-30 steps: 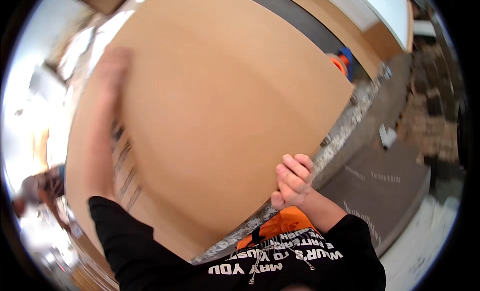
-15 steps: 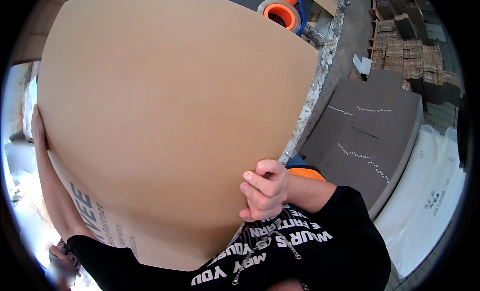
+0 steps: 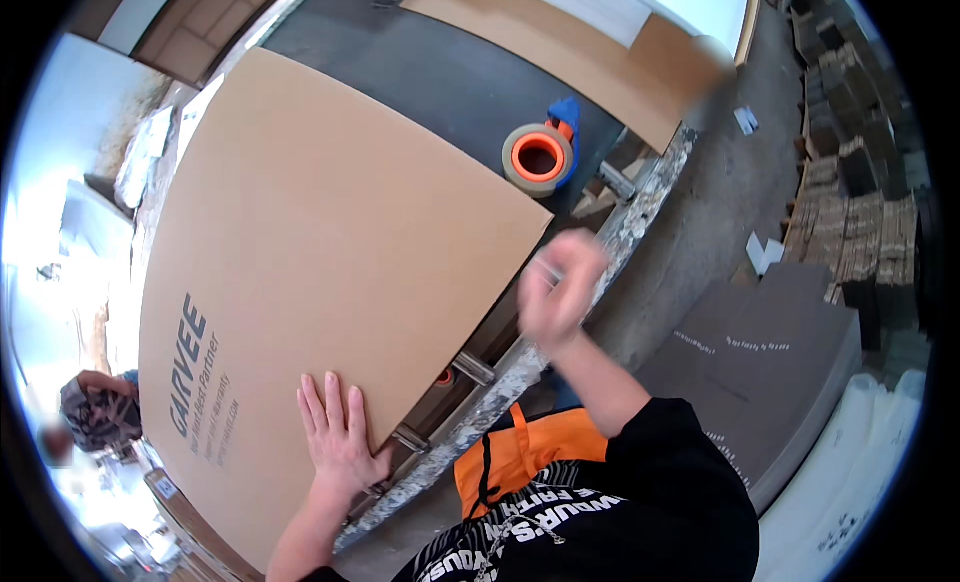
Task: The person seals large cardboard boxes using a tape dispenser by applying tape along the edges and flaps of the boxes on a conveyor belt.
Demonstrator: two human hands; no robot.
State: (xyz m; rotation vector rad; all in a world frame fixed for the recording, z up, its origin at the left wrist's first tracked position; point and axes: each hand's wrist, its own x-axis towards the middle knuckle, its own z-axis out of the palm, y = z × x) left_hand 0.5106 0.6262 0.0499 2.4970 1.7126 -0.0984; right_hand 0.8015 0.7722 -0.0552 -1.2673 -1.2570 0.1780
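A large tan cardboard carton (image 3: 330,212) with dark printing near its left side lies flat in front of me. My left hand (image 3: 340,432) rests on its near right part, fingers stretched out and spread. Just off the carton's right corner, my right hand (image 3: 562,287) is raised with curled fingers, blurred by motion. A small pale bit shows at its fingers, too smeared to name. Beyond that corner sits a tape dispenser (image 3: 560,132), blue and orange, with a roll of tan tape (image 3: 535,160) on an orange core.
The carton lies on a dark worktop (image 3: 350,52) with metal rollers (image 3: 473,368) and a worn, chipped edge rail (image 3: 520,382). Another opened carton (image 3: 560,57) is at the far end. Dark flat boards (image 3: 750,352), white wrapped rolls (image 3: 850,472) and cardboard stacks (image 3: 850,222) stand right.
The carton has gone from tilted up close to me to lying flat. My left hand has moved from its left edge onto its top; my right hand has left its near edge and moved forward.
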